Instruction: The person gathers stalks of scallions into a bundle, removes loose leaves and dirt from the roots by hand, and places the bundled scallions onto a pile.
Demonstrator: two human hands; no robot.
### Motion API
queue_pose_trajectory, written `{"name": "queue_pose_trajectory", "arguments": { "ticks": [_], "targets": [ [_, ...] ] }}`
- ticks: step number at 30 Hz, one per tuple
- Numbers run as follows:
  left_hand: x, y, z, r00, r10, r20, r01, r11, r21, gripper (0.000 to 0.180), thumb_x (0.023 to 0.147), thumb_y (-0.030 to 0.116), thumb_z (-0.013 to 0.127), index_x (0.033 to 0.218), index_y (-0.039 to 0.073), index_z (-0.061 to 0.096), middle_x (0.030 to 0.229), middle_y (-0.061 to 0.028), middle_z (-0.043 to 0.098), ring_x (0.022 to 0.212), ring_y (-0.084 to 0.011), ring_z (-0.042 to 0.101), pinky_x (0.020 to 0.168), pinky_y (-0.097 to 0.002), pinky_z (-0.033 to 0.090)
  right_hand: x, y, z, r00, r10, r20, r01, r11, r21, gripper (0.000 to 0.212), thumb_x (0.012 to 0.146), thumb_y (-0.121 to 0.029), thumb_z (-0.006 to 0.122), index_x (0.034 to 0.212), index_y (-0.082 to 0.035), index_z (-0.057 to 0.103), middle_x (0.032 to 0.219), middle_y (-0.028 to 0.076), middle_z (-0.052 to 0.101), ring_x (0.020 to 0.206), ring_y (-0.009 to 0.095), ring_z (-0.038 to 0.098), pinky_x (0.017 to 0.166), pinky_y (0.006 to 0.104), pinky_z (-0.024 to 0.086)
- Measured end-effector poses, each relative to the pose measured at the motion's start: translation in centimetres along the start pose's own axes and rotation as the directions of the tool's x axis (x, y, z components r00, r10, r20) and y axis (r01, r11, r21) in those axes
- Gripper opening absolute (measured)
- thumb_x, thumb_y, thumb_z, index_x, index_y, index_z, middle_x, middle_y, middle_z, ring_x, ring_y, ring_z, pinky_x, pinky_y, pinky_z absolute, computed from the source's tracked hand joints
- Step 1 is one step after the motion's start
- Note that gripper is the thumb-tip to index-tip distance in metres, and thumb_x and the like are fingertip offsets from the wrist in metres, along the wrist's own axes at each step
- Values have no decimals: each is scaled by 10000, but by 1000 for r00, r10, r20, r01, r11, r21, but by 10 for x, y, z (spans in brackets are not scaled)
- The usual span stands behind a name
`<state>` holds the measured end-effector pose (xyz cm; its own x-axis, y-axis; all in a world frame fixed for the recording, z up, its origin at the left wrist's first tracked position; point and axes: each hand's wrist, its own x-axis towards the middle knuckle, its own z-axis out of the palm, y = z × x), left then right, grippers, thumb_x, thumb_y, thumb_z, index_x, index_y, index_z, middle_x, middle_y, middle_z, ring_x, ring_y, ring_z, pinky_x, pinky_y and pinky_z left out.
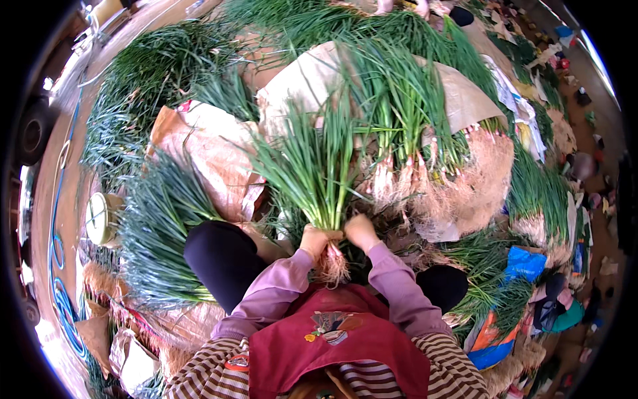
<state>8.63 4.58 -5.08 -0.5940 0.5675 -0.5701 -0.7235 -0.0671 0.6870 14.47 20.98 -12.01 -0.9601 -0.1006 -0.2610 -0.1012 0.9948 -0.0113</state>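
Upright in front of my lap stands a bunch of green onions (325, 193), its long green leaves fanning away from me and its pale bulbs and stringy roots (333, 266) hanging toward my apron. My left hand (315, 241), in a pale glove or bare, is closed around the bunch just above the bulbs. Close against its right side is my right hand (361, 233), fingers curled in. A thin tan strip seems to cross the stems between the hands; whether the right fingers pinch it is too small to tell. More onions with roots (405, 146) lie just beyond, to the right.
Brown paper sheets (206, 146) lie among the onions. Large leafy heaps (159, 233) flank my left knee, with a pale bucket (103, 219) beyond. Blue hose (61, 299) runs along the far left. A blue-and-orange bag (492, 342) lies right. Another person's hands (402, 6) show at the top.
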Motion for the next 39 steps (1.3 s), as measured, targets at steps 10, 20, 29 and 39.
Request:
{"name": "queue_pose_trajectory", "arguments": {
  "ticks": [10, 20, 29, 39],
  "targets": [
    [-4, 30, -5, 961, 54, 272, -19, 992, -128, 156, 736, 9, 675, 856, -24, 582, 650, -132, 624, 451, -218, 608, 371, -263, 469, -12, 50, -172, 551, 832, -68, -640, 473, 606, 240, 873, -259, 595, 859, -20, 588, 664, 67, 592, 625, 167, 567, 609, 323, 498],
    [9, 28, -5, 943, -32, 330, 119, 962, -247, 234, 733, 0, 624, 950, -72, 575, 651, -145, 631, 468, -189, 591, 397, -243, 452, -16, 71, -123, 623, 713, -322, -559, 693, 455, 246, 836, -204, 609, 948, 12, 573, 859, 152, 613, 773, 233, 612, 721, 356, 508],
    [16, 19, -14, 926, -102, 363, 173, 970, -170, 277, 766, 64, 626, 1000, -66, 555, 729, -144, 629, 589, -242, 625, 561, -315, 520, 10, 105, -164, 631, 775, -26, -589, 501, 634, 198, 856, -156, 595, 948, 20, 598, 818, 130, 641, 663, 204, 622, 599, 328, 534],
    [16, 12, -14, 926, -53, 373, 179, 933, -313, 253, 770, 87, 596, 947, -92, 590, 727, -141, 637, 588, -246, 636, 561, -316, 536, -54, -15, -96, 945, 325, -43, -57, 293, 954, 137, 834, -104, 603, 893, 19, 590, 754, 72, 599, 705, 112, 532, 666, 260, 450]
  ]
}}
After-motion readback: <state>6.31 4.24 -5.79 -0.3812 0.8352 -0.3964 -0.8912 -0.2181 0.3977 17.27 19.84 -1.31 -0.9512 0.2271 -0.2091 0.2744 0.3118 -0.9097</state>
